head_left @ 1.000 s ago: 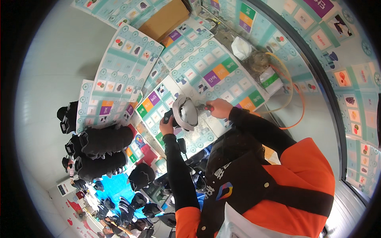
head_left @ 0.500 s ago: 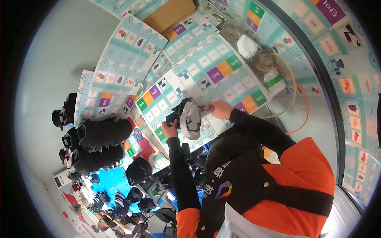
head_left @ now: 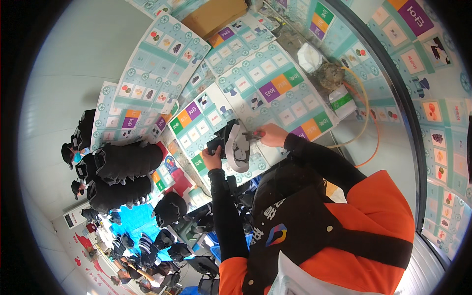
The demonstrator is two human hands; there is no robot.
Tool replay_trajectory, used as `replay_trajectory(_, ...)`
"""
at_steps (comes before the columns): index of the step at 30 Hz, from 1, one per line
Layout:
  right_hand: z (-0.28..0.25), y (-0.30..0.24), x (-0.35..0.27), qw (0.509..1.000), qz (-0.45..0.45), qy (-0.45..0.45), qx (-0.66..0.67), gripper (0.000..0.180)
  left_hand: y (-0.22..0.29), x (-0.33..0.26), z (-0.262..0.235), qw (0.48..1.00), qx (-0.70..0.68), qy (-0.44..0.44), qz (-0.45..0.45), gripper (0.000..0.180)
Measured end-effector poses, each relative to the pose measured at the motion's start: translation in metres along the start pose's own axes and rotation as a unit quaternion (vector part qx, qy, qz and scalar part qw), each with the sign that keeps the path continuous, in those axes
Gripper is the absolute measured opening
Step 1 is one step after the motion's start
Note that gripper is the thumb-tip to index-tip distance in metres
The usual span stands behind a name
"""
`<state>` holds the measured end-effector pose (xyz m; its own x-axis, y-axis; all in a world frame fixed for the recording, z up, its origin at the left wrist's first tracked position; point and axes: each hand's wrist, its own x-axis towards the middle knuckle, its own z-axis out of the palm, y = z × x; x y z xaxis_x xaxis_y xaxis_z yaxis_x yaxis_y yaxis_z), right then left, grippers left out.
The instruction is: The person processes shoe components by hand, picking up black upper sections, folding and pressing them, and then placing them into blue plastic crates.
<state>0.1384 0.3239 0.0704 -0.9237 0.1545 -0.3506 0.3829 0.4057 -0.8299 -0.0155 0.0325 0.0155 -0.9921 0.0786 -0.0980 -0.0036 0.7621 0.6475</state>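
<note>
Covered worktable: printed teal-and-white sheets [head_left: 255, 93] spread over the surface in overlapping panels, with purple, orange and green blocks; further sheets of the same kind stand propped at its far left and line the wall on the right.
Wearer's clothing: an orange top [head_left: 373, 221] under a black apron [head_left: 305, 241], with tight black sleeves reaching to both wrists.
Black stacks: long rows of dark nested pieces [head_left: 130, 164] beside the worktable on the left; what each piece is, I cannot tell.
Blue surface: a bright blue sheet [head_left: 132, 222] at lower left, with dark items lying on and around it; people near it are small and blurred.
Cardboard: a brown piece [head_left: 214, 18] at the far edge.
Hoses: one orange [head_left: 376, 140], one pale yellow [head_left: 365, 93], looping off the right side near a white packet with a green band [head_left: 342, 102].
Shoe-like piece: black with a light grey rim [head_left: 239, 155], held above the near part of the sheets, between the two hands.
Left hand: fingers [head_left: 212, 160] wrapped on the black side of the piece.
Right hand: fist [head_left: 274, 135] gripping a tool.
Small tool: dark, slim [head_left: 255, 134]; its tip points at the grey rim; contact is too small to tell.
</note>
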Motion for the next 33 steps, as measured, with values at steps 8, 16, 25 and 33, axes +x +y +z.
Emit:
replay_trajectory(8, 0.006, 0.008, 0.004, 0.999, 0.013, -0.037, -0.003, 0.036, -0.013, -0.002, 0.001, 1.000, -0.010, -0.004, 0.004, 0.056)
replay_trajectory(16, 0.016, -0.005, 0.002, 0.994, 0.015, -0.061, 0.089, 0.021, -0.044, -0.012, -0.013, 1.000, -0.009, 0.005, -0.007, 0.049)
replay_trajectory(25, 0.009, 0.003, 0.003, 0.978, 0.038, -0.194, 0.073, 0.026, -0.051, -0.030, -0.007, 0.999, -0.023, 0.014, -0.020, 0.048)
replay_trajectory(33, 0.013, 0.011, -0.011, 0.991, 0.034, -0.100, 0.080, 0.016, -0.071, -0.048, 0.001, 0.998, -0.061, -0.010, -0.024, 0.044)
